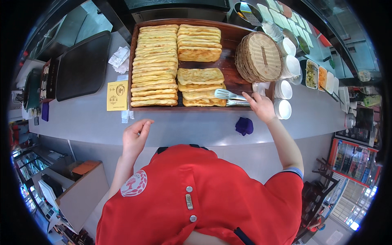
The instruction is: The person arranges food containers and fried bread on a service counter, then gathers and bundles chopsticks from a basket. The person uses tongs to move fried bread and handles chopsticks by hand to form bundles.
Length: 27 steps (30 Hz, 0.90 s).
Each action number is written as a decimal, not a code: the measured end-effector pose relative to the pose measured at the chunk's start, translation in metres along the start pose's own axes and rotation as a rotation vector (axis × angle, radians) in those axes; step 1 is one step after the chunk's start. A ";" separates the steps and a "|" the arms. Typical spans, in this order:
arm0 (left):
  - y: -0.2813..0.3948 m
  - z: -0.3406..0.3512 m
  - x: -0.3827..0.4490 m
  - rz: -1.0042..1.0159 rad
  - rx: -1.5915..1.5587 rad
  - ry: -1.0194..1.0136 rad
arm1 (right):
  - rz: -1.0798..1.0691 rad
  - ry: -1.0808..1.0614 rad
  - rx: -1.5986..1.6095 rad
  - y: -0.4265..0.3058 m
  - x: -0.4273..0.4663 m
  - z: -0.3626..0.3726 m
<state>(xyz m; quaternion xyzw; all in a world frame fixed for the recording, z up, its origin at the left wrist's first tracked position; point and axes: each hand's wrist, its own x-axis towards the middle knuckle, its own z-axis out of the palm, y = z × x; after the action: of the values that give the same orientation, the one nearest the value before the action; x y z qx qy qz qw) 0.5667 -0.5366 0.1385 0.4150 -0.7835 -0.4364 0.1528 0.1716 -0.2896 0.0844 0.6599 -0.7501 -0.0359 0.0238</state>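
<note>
My left hand [134,134] is held over the front of the grey counter, fingers curled in, with nothing visible in it. My right hand [262,105] is over the handle end of metal serving tongs [225,94] at the front right of a dark wooden tray [228,55]. Its thumb and forefinger are apart, and whether they grip the handle is hidden. The tongs' slotted head overlaps a short stack of browned flatbreads [200,76]. Behind that stack is a second group of flatbreads [199,43], and a long row of flatbreads [154,67] fills the tray's left side.
Stacked wicker baskets [260,56] occupy the tray's right end. White bowls [283,89] and food containers [311,73] line the right. A purple cloth [244,126] lies near the counter edge. Leftward are a yellow printed paper bag [117,96], crumpled paper [119,58] and a black tray [84,65].
</note>
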 end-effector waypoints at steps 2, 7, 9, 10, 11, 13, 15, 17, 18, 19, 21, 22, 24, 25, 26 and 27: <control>-0.003 -0.006 -0.003 0.012 0.014 0.003 | -0.024 0.052 0.063 -0.013 0.014 0.005; -0.010 -0.022 -0.004 -0.010 0.041 0.028 | 0.151 0.087 0.187 -0.042 0.040 -0.003; -0.010 -0.028 -0.004 -0.144 0.048 -0.039 | 0.223 0.071 0.157 -0.049 0.056 -0.022; -0.011 -0.028 -0.004 -0.118 0.023 -0.016 | 0.221 0.030 0.123 -0.048 0.067 -0.034; -0.013 -0.026 -0.004 -0.093 -0.005 0.009 | 0.215 -0.010 0.087 -0.044 0.080 -0.046; -0.017 -0.022 -0.002 -0.038 -0.044 0.045 | 0.205 -0.130 0.041 -0.039 0.107 -0.072; -0.020 -0.019 0.001 0.014 -0.060 0.068 | 0.146 -0.233 -0.061 -0.032 0.137 -0.091; -0.021 -0.019 0.002 0.050 -0.075 0.101 | 0.093 -0.347 -0.174 -0.037 0.165 -0.108; -0.021 -0.019 0.002 0.067 -0.082 0.118 | 0.072 -0.385 -0.216 -0.039 0.173 -0.110; -0.024 -0.021 0.001 0.039 -0.083 0.119 | 0.045 -0.428 -0.253 -0.044 0.181 -0.109; -0.029 -0.027 0.000 -0.017 -0.086 0.121 | -0.028 -0.478 -0.329 -0.049 0.191 -0.106; -0.032 -0.030 -0.002 -0.038 -0.097 0.142 | -0.023 -0.502 -0.306 -0.053 0.193 -0.104; -0.039 -0.034 -0.005 -0.078 -0.120 0.183 | -0.009 -0.550 -0.262 -0.060 0.195 -0.100; -0.041 -0.035 -0.005 -0.112 -0.136 0.189 | 0.002 -0.524 -0.278 -0.058 0.193 -0.091; -0.041 -0.036 -0.005 -0.146 -0.149 0.192 | 0.005 -0.517 -0.281 -0.057 0.194 -0.083; -0.041 -0.035 -0.004 -0.178 -0.161 0.192 | 0.011 -0.511 -0.284 -0.056 0.195 -0.075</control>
<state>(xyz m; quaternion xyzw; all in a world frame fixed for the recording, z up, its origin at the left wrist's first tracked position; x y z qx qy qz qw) 0.6117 -0.5646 0.1257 0.5092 -0.6878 -0.4680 0.2207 0.2085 -0.4913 0.1523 0.6155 -0.7228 -0.3054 -0.0738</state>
